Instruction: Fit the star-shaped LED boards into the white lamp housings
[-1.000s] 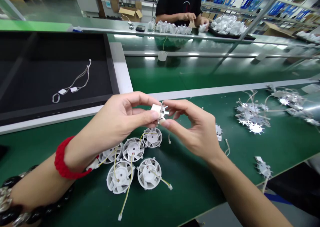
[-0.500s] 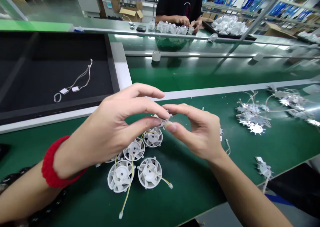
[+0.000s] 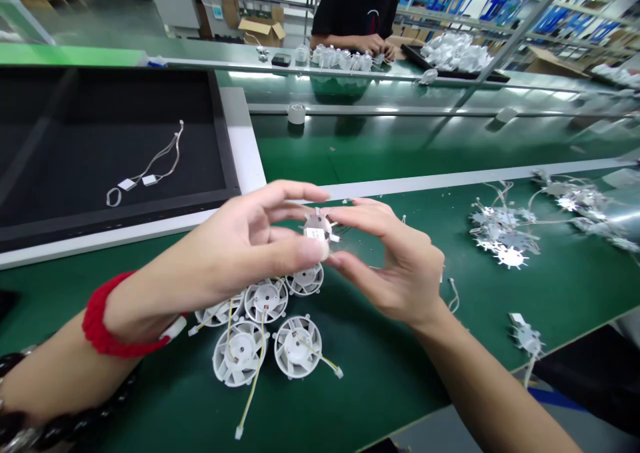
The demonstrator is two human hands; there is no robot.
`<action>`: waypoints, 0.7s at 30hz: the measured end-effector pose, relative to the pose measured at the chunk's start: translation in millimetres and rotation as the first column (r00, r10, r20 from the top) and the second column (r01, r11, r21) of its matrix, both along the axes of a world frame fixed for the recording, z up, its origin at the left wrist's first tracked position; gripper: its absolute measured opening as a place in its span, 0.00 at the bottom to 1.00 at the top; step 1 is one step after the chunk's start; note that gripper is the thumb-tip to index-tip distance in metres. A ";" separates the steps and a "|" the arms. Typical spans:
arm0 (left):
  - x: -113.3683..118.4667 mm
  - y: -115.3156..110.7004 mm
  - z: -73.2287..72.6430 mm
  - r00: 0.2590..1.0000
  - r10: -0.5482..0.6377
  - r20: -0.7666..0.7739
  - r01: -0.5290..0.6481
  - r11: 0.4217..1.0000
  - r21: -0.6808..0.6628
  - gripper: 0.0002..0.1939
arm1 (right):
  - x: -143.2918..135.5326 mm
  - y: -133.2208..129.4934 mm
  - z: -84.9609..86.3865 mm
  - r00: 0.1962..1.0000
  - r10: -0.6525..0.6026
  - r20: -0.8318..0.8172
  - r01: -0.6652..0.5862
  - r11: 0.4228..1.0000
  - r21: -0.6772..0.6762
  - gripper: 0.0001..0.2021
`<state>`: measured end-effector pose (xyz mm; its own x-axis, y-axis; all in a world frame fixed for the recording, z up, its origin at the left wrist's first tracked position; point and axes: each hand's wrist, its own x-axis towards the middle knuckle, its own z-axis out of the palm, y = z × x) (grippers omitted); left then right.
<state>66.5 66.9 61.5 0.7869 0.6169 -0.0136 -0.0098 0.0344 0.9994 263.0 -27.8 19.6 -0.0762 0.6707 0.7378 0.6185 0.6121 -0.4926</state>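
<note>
Pinching the small silvery toothed metal disc point(image 3: 316, 220) above the flat green table point(image 3: 380, 373), the left hand point(image 3: 260, 236) and right hand point(image 3: 395, 260) are gripping with fingertips near its rim, probably the safest place, since it is seeming light and stiff.

Plain dark-green tabletop point(image 3: 380, 380). Silver-grey toothed metal disc point(image 3: 316, 220), white rectangular pad point(image 3: 315, 234) on it. Toward tabletop's near edge: white round plastic fans point(image 3: 295, 352), thin leads point(image 3: 327, 362) yellow and white. Far-left corner: flat black tray point(image 3: 135, 116), pale-grey frame point(image 3: 246, 136). Red braided fabric wristband point(image 3: 103, 316).

Smooth metal-looking star plate point(image 3: 315, 220), matt plastic fans point(image 3: 299, 348)
</note>
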 end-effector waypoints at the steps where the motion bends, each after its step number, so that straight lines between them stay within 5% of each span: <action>1: 1.2 0.8 -1.2 0.999 -0.041 -0.005 0.041 0.998 -0.050 0.20 | 0.1 0.5 0.0 1.000 0.002 0.008 -0.002 1.000 0.004 0.15; 6: 2.0 4.2 -2.2 0.999 -0.046 0.019 0.049 0.978 -0.202 0.13 | -1.6 -0.6 3.6 1.000 0.007 -0.020 -0.008 0.998 -0.059 0.15; 11: -1.1 6.3 -0.3 0.999 -0.033 -0.010 0.028 0.942 -0.333 0.14 | -1.7 -3.8 11.2 0.974 -0.032 -0.226 -0.025 0.969 -0.245 0.06; 16: -1.1 6.0 0.3 0.999 -0.036 -0.010 0.032 0.958 -0.285 0.15 | 4.7 0.1 16.7 0.891 0.010 -0.453 -0.266 0.820 -0.507 0.09; 21: 0.1 4.3 4.5 0.999 -0.031 -0.039 0.019 0.958 -0.285 0.16 | 6.2 1.5 16.6 0.805 0.019 -0.593 -0.440 0.690 -0.575 0.05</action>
<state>66.6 71.2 66.0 0.7970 0.5627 -0.2196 0.0370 0.3175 0.9475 269.3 -26.3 36.2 -0.0628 0.9952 0.0750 0.0330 0.0771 -0.9965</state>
